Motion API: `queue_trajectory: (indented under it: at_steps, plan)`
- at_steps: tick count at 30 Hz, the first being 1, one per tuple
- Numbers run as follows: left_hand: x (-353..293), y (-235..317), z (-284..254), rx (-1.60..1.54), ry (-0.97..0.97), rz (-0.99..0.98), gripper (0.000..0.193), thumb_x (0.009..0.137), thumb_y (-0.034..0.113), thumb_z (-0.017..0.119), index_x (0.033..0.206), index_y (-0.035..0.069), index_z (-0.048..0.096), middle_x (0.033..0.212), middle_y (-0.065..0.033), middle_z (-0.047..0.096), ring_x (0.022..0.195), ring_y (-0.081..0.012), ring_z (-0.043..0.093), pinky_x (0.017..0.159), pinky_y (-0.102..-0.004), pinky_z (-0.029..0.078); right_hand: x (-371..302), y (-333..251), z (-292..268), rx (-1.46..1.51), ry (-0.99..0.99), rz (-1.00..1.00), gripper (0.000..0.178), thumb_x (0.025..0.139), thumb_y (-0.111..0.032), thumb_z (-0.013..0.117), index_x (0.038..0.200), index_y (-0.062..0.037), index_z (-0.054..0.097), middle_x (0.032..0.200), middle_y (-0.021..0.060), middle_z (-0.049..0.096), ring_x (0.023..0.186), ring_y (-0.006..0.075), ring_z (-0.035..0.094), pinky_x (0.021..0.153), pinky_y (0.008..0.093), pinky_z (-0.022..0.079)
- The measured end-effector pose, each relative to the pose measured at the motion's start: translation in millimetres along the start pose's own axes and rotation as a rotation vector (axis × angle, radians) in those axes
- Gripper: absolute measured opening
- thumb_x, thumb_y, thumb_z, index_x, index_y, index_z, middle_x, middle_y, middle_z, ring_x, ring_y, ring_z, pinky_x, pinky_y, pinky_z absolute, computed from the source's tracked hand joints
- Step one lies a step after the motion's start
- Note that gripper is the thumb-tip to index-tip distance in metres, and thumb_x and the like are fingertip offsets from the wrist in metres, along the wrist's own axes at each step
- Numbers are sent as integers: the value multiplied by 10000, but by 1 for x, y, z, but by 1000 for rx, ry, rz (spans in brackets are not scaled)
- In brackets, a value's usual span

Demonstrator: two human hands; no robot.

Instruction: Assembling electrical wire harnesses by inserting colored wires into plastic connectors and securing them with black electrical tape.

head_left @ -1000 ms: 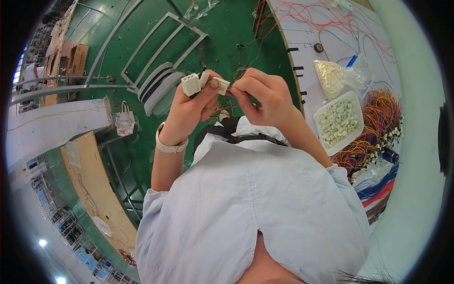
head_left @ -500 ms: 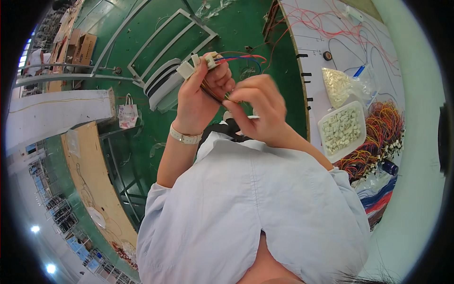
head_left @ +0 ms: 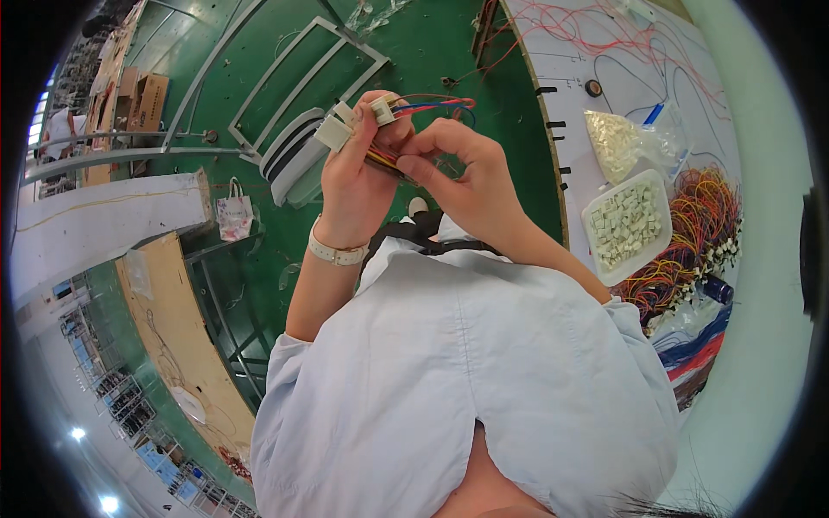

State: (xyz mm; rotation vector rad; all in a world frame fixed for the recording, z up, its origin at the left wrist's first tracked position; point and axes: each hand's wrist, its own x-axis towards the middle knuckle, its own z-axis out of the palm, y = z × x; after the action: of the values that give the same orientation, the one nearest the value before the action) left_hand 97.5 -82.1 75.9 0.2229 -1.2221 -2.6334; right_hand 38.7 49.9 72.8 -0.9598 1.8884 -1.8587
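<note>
My left hand (head_left: 356,186), with a pale watch strap at its wrist, is closed around a small wire harness. White plastic connectors (head_left: 333,135) stick out past its thumb, and another white connector (head_left: 382,110) sits by its fingertips. Red and blue wires (head_left: 436,105) loop out from that second connector to the right. A bundle of yellow, red and dark wires (head_left: 383,157) runs from the left palm toward my right hand (head_left: 471,177). The right thumb and index finger pinch this bundle; their very tips partly hide the wires.
On the white table at the right stand a tray of white connectors (head_left: 615,266), a bag of pale small parts (head_left: 610,142) and a heap of coloured wires (head_left: 691,216). A black tape roll (head_left: 593,88) lies farther back. Metal frames (head_left: 302,78) stand on the green floor.
My right hand has moved slightly left and its fingers, blurred before, now pinch the wire bundle closer to the left palm. The left hand keeps its hold on the connectors.
</note>
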Motion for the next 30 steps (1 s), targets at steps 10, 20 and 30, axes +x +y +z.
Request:
queue_trajectory:
  at_steps: [10, 20, 30]
  plan:
    - [6, -1, 9, -82, 59, -42, 264, 996, 296, 430, 1052, 56, 526, 803, 24, 430, 745, -91, 379, 682, -249, 316, 4, 3, -8, -319, 119, -206, 90, 754, 5, 668, 830, -15, 624, 836, 64, 587, 715, 229, 595, 579, 298, 500]
    - [8, -13, 2, -98, 107, 44, 242, 992, 268, 452, 1074, 57, 536, 815, 26, 464, 760, -92, 406, 711, -248, 335, 3, 12, 0, -384, 132, -361, 156, 690, 34, 659, 823, -46, 650, 873, 73, 561, 741, 225, 613, 590, 294, 517]
    - [5, -16, 9, 5, 219, 69, 264, 997, 263, 444, 1100, 33, 526, 803, 21, 464, 754, -81, 409, 721, -249, 362, 7, 7, -11, -276, -27, -166, 93, 762, -15, 651, 846, -6, 612, 965, 97, 529, 799, 231, 566, 715, 316, 468]
